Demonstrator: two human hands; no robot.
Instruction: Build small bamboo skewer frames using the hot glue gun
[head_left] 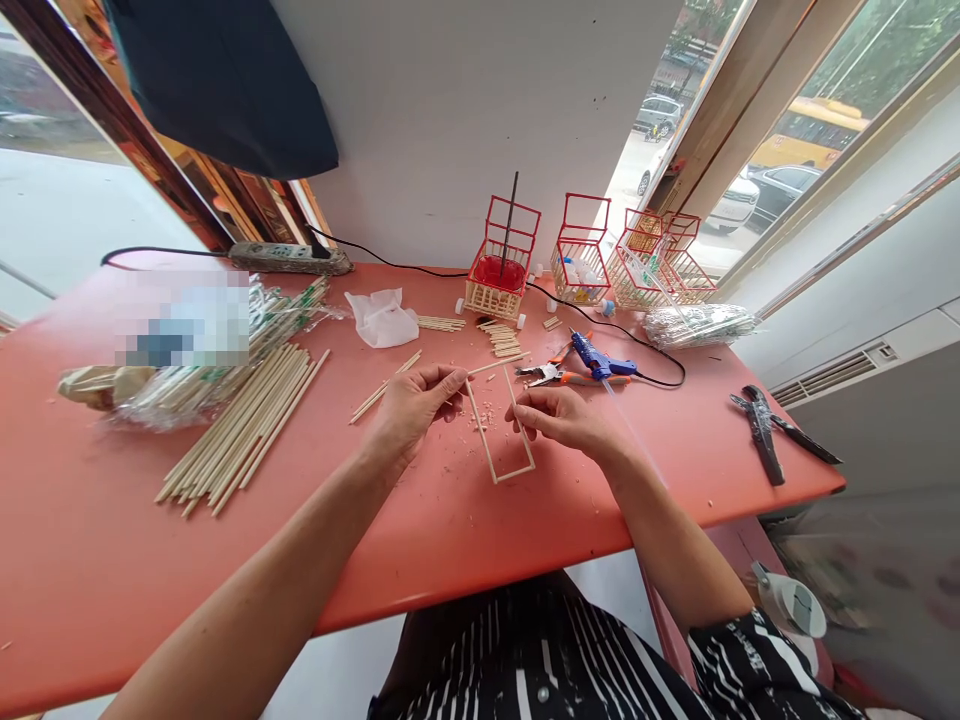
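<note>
A rectangular frame of thin wooden sticks (482, 432) is held tilted above the red table. My left hand (418, 408) pinches it near its upper left corner. On its right side, my right hand (556, 418) closes thumb and fingers around the long stick. Below the frame lie small wood scraps and crumbs. Just beyond my right hand are pliers with orange handles (541, 374) and a blue glue gun (598, 357). A row of short cut sticks (502, 340) lies behind the frame. Two or so longer sticks (385, 388) rest beside my left hand.
Long sticks (244, 425) and plastic-wrapped bundles lie at left, near a power strip (289, 258). Along the back stand several red-edged stick carts (496, 290). A black cable crosses behind the tools. Black-handled cutters (763, 435) lie near the table's right edge.
</note>
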